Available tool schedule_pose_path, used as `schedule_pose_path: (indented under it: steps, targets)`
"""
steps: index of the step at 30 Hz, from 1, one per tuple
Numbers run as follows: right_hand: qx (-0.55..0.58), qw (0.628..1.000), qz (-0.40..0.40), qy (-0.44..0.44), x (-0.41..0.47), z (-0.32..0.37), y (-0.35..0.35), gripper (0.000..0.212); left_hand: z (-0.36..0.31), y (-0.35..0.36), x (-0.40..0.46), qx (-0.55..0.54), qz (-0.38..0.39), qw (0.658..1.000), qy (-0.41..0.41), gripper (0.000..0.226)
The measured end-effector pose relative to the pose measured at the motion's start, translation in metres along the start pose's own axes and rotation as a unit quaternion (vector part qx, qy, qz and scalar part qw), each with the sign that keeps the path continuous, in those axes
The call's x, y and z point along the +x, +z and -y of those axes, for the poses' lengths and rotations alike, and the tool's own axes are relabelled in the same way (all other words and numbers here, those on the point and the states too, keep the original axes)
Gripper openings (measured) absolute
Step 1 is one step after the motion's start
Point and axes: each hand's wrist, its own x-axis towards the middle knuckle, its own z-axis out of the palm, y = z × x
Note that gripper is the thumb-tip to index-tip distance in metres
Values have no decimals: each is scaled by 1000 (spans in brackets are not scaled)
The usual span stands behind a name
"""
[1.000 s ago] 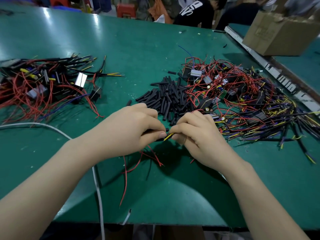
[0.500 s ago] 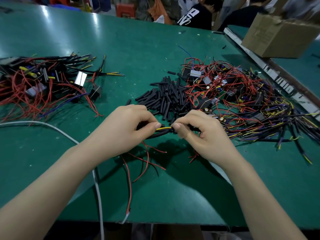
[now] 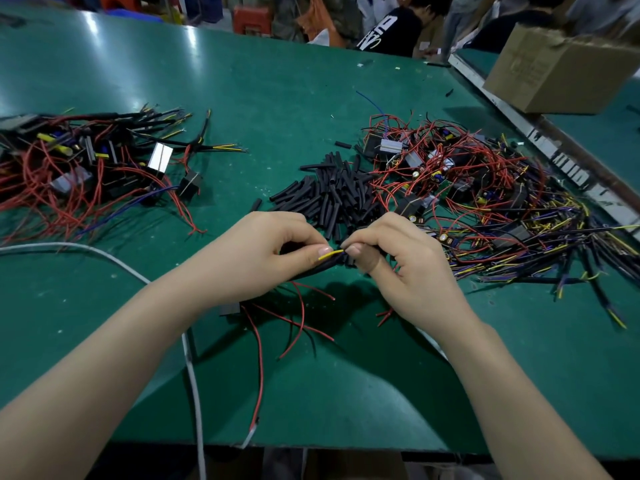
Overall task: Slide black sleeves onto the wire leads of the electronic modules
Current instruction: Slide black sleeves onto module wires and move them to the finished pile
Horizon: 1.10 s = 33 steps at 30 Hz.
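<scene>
Both grips pinch closed: left hand (image 3: pixel 256 252) on yellow lead (image 3: pixel 330 254), right hand (image 3: pixel 394 258) on black sleeve (image 3: pixel 348 259).

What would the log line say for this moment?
step: sleeving | left hand: pinches yellow lead | right hand: holds black sleeve | sleeve pile: behind hands

Bare green table (image 3: pixel 284 98) beyond piles: open passage. Left blocked by wired-module pile (image 3: pixel 79 168); centre by sleeve heap (image 3: pixel 332 195); right by tangled module pile (image 3: pixel 485 202). Narrow bare gap between left pile and sleeves. White cable (image 3: pixel 194 375) and loose red leads (image 3: pixel 301 317) cross near strip. Cardboard box (image 3: pixel 561 67) far right.
</scene>
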Motion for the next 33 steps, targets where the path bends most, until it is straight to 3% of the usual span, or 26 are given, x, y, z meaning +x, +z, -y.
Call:
schedule_pose_path:
  steps: [4,8,12,17,21,24,26,28,30,33]
  targets:
    - [12,1000,0,20,0,-2,-2,21,-1,0,3,-34,10,999,-26,24]
    - [13,998,15,64,1,-3,-3,20,5,-9,2,-57,58,991,-107,44]
    - [27,996,26,85,0,-4,-2,20,9,-16,-2,-89,78,980,-157,35]
    - [15,997,15,77,1,-6,0,18,9,-5,2,-3,50,988,-149,31]
    - [1,996,7,89,3,-8,0,14,4,-9,4,-94,79,981,-151,32]
    - [-3,995,15,94,12,-4,-1,13,2,-15,5,-76,104,983,-131,20]
    - [-16,997,11,76,26,3,-3,14,2,-19,5,-86,66,987,-122,17]
    - [-17,998,-5,58,44,12,-7,15,0,-25,4,-177,14,975,-134,16]
    - [-28,999,-12,38,65,23,-11,17,-2,-34,3,-266,-47,952,-146,19]
    - [-152,985,-80,-10,87,38,-4,20,-2,-46,3,-355,-158,911,-141,22]
